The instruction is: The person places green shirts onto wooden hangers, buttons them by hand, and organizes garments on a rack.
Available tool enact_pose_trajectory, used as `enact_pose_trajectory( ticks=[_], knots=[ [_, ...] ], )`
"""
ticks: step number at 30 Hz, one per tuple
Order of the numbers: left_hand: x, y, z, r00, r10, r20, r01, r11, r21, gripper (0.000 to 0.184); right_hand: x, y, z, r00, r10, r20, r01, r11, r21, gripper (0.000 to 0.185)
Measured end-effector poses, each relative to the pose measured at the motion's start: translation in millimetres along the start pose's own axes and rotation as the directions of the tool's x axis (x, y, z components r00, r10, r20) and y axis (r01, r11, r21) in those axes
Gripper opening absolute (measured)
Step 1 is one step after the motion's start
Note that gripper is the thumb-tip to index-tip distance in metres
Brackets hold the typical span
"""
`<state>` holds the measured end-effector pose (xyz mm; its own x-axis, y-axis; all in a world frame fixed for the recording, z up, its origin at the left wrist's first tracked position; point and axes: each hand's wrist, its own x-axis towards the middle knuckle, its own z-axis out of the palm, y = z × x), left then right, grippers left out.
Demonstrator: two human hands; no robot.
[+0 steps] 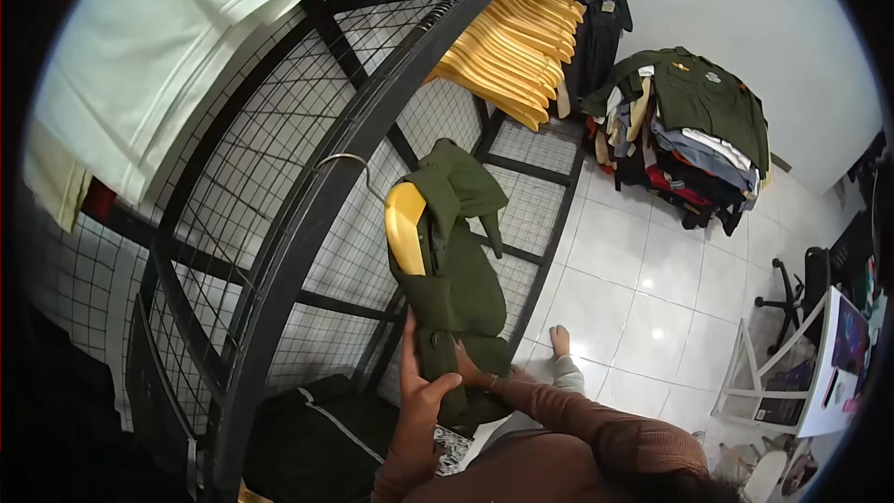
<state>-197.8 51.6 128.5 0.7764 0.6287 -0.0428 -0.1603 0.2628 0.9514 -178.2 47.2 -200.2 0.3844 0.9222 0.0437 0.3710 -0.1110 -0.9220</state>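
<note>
A dark green shirt (470, 289) hangs on a yellow wooden hanger (403, 228), its metal hook over the black rack rail. One shoulder of the hanger shows bare at the collar. On the shirt's lower left edge, my left hand (421, 382) grips the cloth, thumb in front and fingers stretched up along the side. My right hand (473, 371) is at the front of the same shirt by the buttoned edge. Its fingers are partly hidden in the folds and appear closed on the fabric.
Several yellow hangers (517, 47) crowd the far end of the black rack (326, 186). White garments (158, 47) hang at upper left. A pile of clothes (694, 130) stands by the wall. Dark folded clothing (321, 438) lies low. At right are a white desk (833, 382) and an office chair (792, 303).
</note>
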Motion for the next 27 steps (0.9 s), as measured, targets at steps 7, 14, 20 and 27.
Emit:
enact_pose_trajectory(
  ticks=[7, 14, 20, 27],
  knots=[
    [-5.1, 18.0, -8.8, 0.997, -0.077, -0.029, 0.074, 0.993, -0.087, 0.095, -73.5, 145.0, -34.1, 0.824, 0.537, 0.181, -0.566, 0.776, 0.276, 0.058],
    [7.5, 17.2, -52.8, 0.995, -0.059, 0.074, 0.056, 0.997, 0.044, 0.095, 23.0, 12.6, -223.2, 0.826, 0.125, -0.550, -0.005, 0.977, 0.213, 0.054],
    [5.6, 9.7, -32.7, 0.996, -0.092, -0.009, 0.091, 0.995, -0.026, 0.096, 108.4, -173.4, -266.7, 0.577, -0.402, -0.710, 0.558, 0.830, -0.017, 0.055],
    [5.0, 8.7, -19.9, 0.987, -0.083, -0.137, 0.071, 0.993, -0.091, 0.095, 145.9, 23.4, -163.3, 0.992, -0.086, 0.097, 0.081, 0.995, 0.059, 0.055]
  ],
)
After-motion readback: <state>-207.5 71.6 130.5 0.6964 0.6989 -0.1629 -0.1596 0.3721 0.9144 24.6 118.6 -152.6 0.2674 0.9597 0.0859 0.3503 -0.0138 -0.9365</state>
